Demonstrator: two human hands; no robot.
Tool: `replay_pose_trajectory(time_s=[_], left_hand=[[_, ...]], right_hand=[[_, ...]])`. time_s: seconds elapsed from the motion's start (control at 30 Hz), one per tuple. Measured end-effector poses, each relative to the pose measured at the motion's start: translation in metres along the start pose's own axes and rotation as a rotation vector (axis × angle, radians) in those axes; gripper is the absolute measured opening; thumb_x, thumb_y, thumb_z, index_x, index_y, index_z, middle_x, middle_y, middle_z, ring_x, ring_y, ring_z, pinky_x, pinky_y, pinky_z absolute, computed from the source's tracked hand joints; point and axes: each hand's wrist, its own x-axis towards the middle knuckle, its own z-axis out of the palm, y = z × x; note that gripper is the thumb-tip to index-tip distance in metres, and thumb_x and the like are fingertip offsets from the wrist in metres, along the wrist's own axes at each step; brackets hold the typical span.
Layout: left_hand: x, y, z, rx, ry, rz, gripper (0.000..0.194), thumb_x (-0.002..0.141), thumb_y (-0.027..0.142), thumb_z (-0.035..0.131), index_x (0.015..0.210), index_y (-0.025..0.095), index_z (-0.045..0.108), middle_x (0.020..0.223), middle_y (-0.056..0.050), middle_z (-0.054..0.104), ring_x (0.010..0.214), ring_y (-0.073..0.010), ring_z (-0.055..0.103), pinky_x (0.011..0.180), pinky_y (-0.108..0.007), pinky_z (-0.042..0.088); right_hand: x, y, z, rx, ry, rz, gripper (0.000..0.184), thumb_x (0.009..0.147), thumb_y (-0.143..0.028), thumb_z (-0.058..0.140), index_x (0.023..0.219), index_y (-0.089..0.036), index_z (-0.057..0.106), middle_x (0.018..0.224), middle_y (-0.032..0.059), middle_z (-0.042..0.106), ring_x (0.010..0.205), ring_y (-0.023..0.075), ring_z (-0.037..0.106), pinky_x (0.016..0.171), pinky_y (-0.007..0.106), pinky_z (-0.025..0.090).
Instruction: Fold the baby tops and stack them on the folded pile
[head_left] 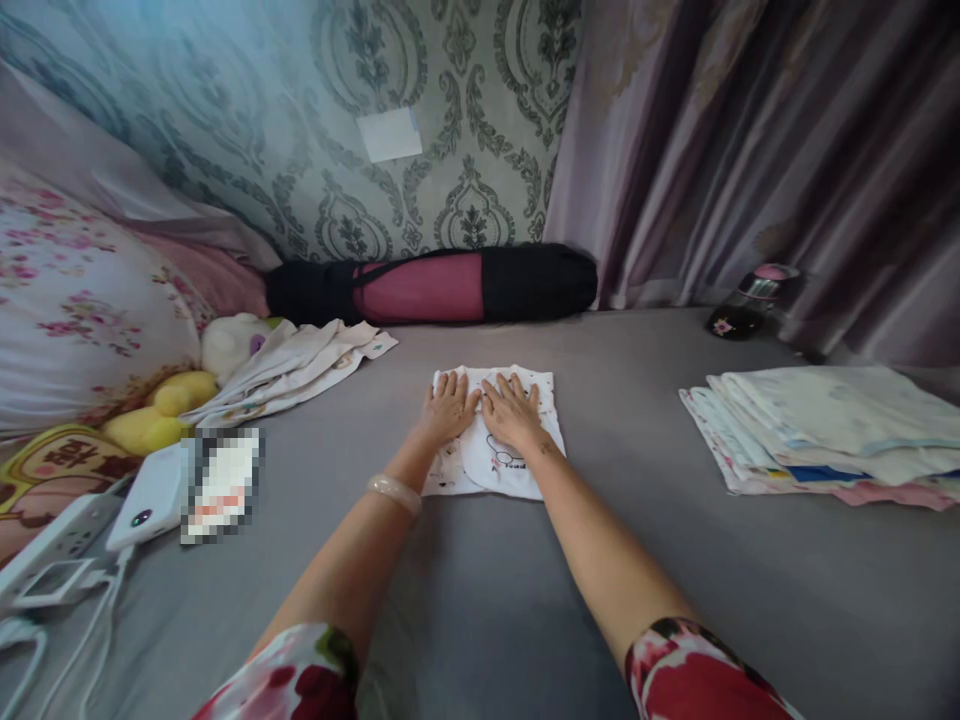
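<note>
A folded white cloth point(480, 470) with a dark print and small dark marks lies flat on the grey sheet in front of me. Its exact kind I cannot tell. My left hand point(448, 408) rests palm down on its left part, fingers stretched out. On the upper middle and right part lies my right hand point(511, 412), flat as well, with its fingers spread. The two hands are close beside each other, and neither grips the cloth. Parts of the print are hidden under them.
A stack of folded cloths point(832, 420) lies to the right, with a dark bottle point(742, 302) behind it. Loose pale cloths point(300, 370), a white power bank point(150, 497) and a power strip point(64, 545) lie left. A long black-and-pink bag point(420, 286) lines the wall.
</note>
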Motion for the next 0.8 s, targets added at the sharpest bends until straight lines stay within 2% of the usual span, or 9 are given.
replay_pose_trajectory(time_s=[0.13,0.23,0.4,0.6,0.8], left_hand=[[0.006,-0.008,-0.008,-0.052,-0.067,0.023,0.056,0.097,0.051,0.026,0.142,0.022,0.04,0.155,-0.016,0.031,0.145,-0.0342,0.021,0.111,-0.064,0.016],[0.003,-0.015,-0.01,-0.014,0.009,0.046,0.056,0.097,0.047,0.024,0.142,0.019,0.041,0.154,-0.017,0.033,0.145,-0.0328,0.021,0.113,-0.062,0.011],[-0.005,-0.023,-0.002,0.003,0.033,0.056,0.062,0.096,0.049,0.025,0.145,0.013,0.037,0.156,-0.017,0.03,0.147,-0.0311,0.018,0.117,-0.053,0.011],[-0.004,-0.025,0.0,-0.044,0.013,0.05,0.063,0.096,0.05,0.025,0.146,0.012,0.036,0.156,-0.018,0.028,0.147,-0.0327,0.017,0.116,-0.055,0.014],[-0.003,-0.033,0.0,-0.18,0.039,0.059,0.061,0.095,0.051,0.029,0.144,0.015,0.038,0.157,-0.016,0.025,0.148,-0.0297,0.014,0.117,-0.051,0.013]], right_hand=[[0.005,0.005,-0.012,0.055,-0.106,0.04,0.053,0.1,-0.039,0.021,0.149,-0.024,0.035,0.159,0.0096,0.022,0.147,0.0302,0.012,0.113,0.06,0.008],[0.009,0.015,-0.018,0.018,-0.044,0.133,0.055,0.1,-0.039,0.022,0.15,-0.019,0.032,0.16,0.0135,0.018,0.147,0.03,0.008,0.114,0.059,0.005],[0.008,0.027,-0.009,-0.05,0.051,0.201,0.057,0.1,-0.041,0.023,0.148,-0.014,0.036,0.155,0.0176,0.028,0.144,0.0313,0.019,0.113,0.055,0.012],[0.007,0.027,0.0,-0.066,0.067,0.192,0.056,0.099,-0.038,0.022,0.147,-0.013,0.038,0.154,0.0172,0.031,0.143,0.0318,0.021,0.113,0.055,0.014],[0.006,0.028,-0.003,-0.08,0.091,0.18,0.056,0.1,-0.039,0.02,0.147,-0.015,0.039,0.154,0.0155,0.032,0.143,0.0302,0.022,0.113,0.053,0.015]])
